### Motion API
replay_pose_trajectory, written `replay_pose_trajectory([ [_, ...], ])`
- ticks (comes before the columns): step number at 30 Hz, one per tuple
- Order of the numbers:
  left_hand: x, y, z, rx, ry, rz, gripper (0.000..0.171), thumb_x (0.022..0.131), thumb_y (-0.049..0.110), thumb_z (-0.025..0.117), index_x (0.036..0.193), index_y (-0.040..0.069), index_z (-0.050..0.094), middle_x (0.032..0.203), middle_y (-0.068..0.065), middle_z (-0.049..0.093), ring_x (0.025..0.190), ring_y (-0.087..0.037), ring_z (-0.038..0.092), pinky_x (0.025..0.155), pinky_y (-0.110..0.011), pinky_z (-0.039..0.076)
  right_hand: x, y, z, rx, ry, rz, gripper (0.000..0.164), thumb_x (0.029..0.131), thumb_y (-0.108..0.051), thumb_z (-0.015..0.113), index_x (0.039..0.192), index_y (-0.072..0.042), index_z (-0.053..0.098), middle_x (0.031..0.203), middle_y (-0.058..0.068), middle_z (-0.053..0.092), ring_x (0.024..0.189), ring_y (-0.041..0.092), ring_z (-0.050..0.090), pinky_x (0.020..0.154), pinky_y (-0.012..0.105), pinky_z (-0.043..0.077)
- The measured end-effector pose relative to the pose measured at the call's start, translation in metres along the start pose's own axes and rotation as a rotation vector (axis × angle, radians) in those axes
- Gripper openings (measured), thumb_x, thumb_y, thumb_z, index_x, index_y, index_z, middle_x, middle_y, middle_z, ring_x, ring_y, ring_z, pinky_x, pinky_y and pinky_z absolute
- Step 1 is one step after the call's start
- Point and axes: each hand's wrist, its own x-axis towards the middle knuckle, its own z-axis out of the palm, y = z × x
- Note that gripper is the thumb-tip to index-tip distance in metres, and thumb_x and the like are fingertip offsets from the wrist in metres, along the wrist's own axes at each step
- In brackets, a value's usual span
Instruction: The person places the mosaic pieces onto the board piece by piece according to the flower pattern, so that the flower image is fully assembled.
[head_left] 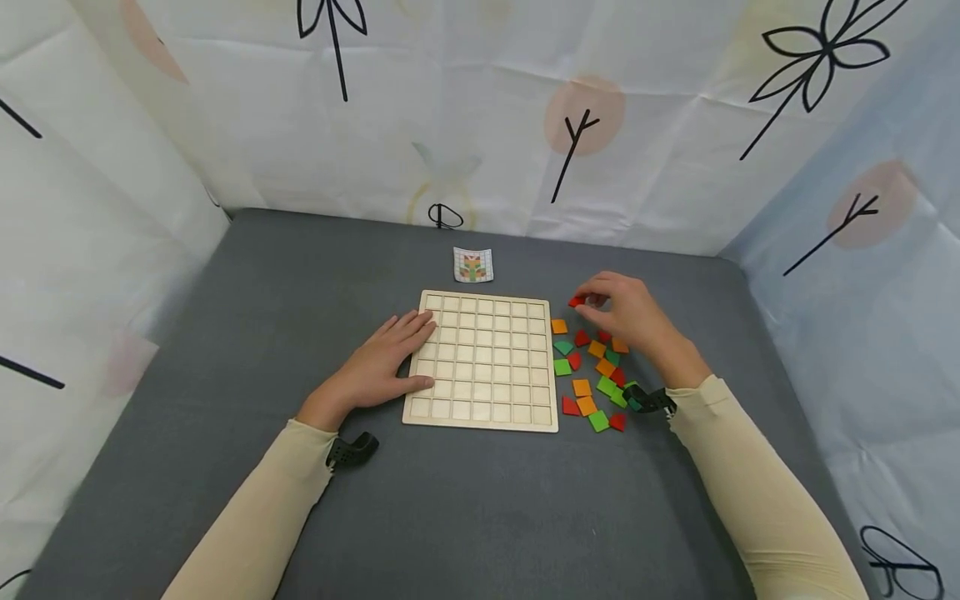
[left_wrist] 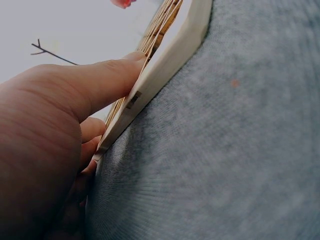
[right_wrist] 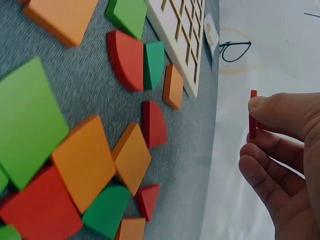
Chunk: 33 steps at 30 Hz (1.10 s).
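Note:
A wooden grid board [head_left: 483,360] with bare square cells lies flat on the grey table. My left hand [head_left: 384,360] rests on its left edge, fingers and thumb straight; the left wrist view shows the thumb on the rim of the board [left_wrist: 175,62]. Past the board's far right corner, my right hand [head_left: 626,308] pinches a red tile [head_left: 577,301] between thumb and forefinger. The right wrist view shows this red tile [right_wrist: 253,114] edge-on, above the table, so its outline is hidden there. Below that hand lie several loose tiles, among them an orange square [head_left: 558,326] and a red quarter-round piece [right_wrist: 154,125].
A small pattern card [head_left: 473,265] lies behind the board. Light green [head_left: 562,367], dark green [head_left: 564,347], red and orange tiles spread along the board's right side, some touching or overlapping. Printed white cloth [head_left: 480,125] hangs around the table's back and sides.

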Motion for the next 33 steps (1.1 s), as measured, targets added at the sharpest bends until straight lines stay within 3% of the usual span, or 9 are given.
replay_pose_trajectory([
  [19, 0.001, 0.005, -0.002, -0.011, -0.009, -0.011, 0.094, 0.102, 0.042, 0.076, 0.171, 0.0, 0.027, 0.179, -0.016, 0.019, 0.166, -0.035, 0.012, 0.134, -0.05, 0.004, 0.01, -0.019, 0.007, 0.03, -0.014, -0.073, 0.016, 0.099, -0.008, 0.082, 0.114, -0.005, 0.081, 0.113, 0.01, 0.071, 0.095, 0.027, 0.064, 0.084, 0.05, 0.059],
  [33, 0.0, 0.006, -0.002, 0.0, -0.014, -0.031, 0.094, 0.102, 0.044, 0.076, 0.171, 0.002, 0.028, 0.179, -0.015, 0.019, 0.166, -0.035, 0.011, 0.134, -0.052, 0.005, 0.016, -0.026, 0.015, 0.046, -0.03, -0.079, 0.017, 0.1, -0.007, 0.081, 0.116, -0.007, 0.082, 0.113, 0.008, 0.071, 0.094, 0.027, 0.063, 0.079, 0.042, 0.054],
])
